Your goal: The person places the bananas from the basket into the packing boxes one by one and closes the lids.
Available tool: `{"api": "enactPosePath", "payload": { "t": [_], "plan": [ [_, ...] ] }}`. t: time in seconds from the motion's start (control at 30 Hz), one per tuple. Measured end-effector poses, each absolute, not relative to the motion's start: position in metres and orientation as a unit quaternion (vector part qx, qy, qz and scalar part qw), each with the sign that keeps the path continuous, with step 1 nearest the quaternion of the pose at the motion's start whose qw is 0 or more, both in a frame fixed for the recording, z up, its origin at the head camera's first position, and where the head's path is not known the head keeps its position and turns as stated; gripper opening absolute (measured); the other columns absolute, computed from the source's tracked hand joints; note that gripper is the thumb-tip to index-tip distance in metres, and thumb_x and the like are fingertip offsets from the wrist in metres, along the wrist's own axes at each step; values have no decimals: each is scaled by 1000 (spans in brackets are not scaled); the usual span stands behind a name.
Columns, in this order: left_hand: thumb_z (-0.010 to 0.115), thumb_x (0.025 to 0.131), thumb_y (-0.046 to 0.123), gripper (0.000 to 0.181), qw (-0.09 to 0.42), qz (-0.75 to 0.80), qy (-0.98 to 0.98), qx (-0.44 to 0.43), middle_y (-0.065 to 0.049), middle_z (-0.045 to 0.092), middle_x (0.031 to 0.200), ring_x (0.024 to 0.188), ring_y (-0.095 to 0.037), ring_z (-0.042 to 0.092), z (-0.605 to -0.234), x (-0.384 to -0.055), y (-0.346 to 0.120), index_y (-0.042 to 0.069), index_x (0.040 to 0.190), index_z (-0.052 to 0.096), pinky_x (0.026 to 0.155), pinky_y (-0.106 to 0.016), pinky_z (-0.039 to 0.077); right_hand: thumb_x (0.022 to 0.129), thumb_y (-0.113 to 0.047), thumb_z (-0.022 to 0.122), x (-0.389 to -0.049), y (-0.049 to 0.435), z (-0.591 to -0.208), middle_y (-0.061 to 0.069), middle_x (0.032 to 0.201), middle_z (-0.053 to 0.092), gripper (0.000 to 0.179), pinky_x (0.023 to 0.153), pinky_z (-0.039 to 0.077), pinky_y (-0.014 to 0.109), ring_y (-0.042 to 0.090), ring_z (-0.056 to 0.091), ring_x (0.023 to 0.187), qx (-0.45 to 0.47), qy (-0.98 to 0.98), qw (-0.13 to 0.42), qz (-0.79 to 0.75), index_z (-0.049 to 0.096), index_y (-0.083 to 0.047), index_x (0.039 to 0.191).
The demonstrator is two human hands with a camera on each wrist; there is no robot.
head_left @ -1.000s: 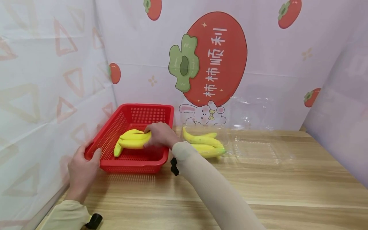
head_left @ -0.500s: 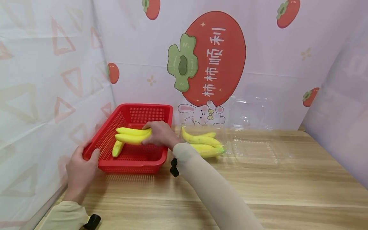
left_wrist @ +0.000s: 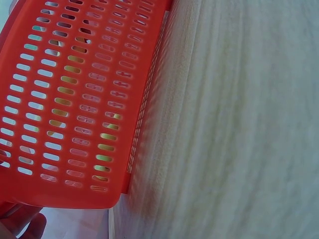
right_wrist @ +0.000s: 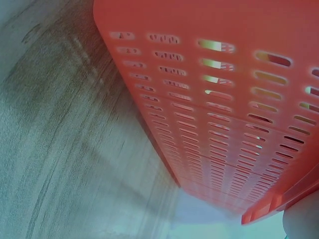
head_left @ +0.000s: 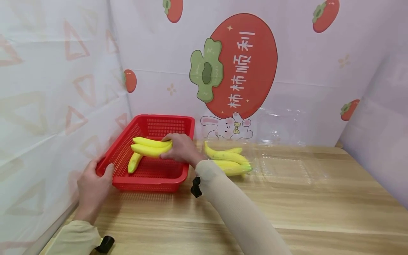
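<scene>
My left hand [head_left: 95,186] grips the near left corner of a red plastic basket [head_left: 146,185], thumb over the rim. Inside the basket, my right hand [head_left: 182,148] holds a bunch of yellow bananas [head_left: 149,147] by its right end, with the fruit pointing left. Under that bunch a single banana [head_left: 134,163] lies on the basket floor, its upper end hidden. The slotted basket wall [left_wrist: 75,99] fills much of the left wrist view, with the left fingers [left_wrist: 32,226] at its lower corner. In the right wrist view, yellow shows through the slots of the basket side [right_wrist: 209,109].
Right of the basket, an open clear plastic box [head_left: 283,166] stands on the wooden table [head_left: 287,212]. More bananas [head_left: 227,166] lie at its left half. A patterned cloth wall [head_left: 153,53] rises behind, and another stands close along the left.
The right hand has raised the banana bunch slightly and tilted it, uncovering more of the single banana below. The left hand keeps its grip on the basket corner.
</scene>
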State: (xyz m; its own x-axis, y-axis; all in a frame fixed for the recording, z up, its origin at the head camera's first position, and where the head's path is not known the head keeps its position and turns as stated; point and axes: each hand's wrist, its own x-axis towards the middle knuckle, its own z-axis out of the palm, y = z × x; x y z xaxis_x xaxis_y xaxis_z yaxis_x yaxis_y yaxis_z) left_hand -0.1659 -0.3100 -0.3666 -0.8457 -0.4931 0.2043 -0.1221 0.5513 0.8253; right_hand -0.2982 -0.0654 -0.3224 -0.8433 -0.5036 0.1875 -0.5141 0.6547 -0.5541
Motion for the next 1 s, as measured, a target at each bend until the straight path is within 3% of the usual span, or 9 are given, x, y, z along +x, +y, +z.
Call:
{"api": "enactPosePath", "payload": {
  "t": [1.0],
  "plan": [
    [52,107,33,63,213,-443,-852,181,-25,48,162,138,-48,52,-367,-168,-309,13,166,37,104,-69,52,83,-30,91,-298,-64,-325,-2,117,71,57,84,56,25,15,61,102,276,-898,15,343,72,-17,135]
  ]
}}
